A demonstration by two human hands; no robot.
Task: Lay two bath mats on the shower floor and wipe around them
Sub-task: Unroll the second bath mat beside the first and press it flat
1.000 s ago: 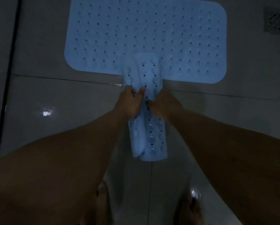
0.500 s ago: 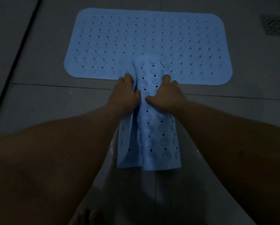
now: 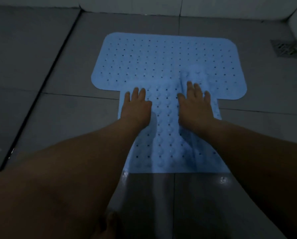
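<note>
A light blue perforated bath mat (image 3: pixel 161 56) lies flat on the grey tiled shower floor, its long side across my view. A second blue mat (image 3: pixel 165 135) with suction cups facing up lies spread lengthwise toward me, its far end overlapping the first mat's near edge. My left hand (image 3: pixel 135 107) presses flat on the second mat's left part with fingers straight. My right hand (image 3: pixel 195 104) presses flat on its right part, where a ridge of the mat still stands raised.
A square floor drain (image 3: pixel 283 48) sits at the far right. A dark groove (image 3: pixel 39 94) runs diagonally along the floor on the left. White wall tiles (image 3: pixel 127 4) border the far edge. My bare foot (image 3: pixel 108 223) shows at the bottom.
The second mat was folded lengthwise and gripped in both hands; it now lies spread open on the floor. Both hands have opened and moved apart, pressing it flat.
</note>
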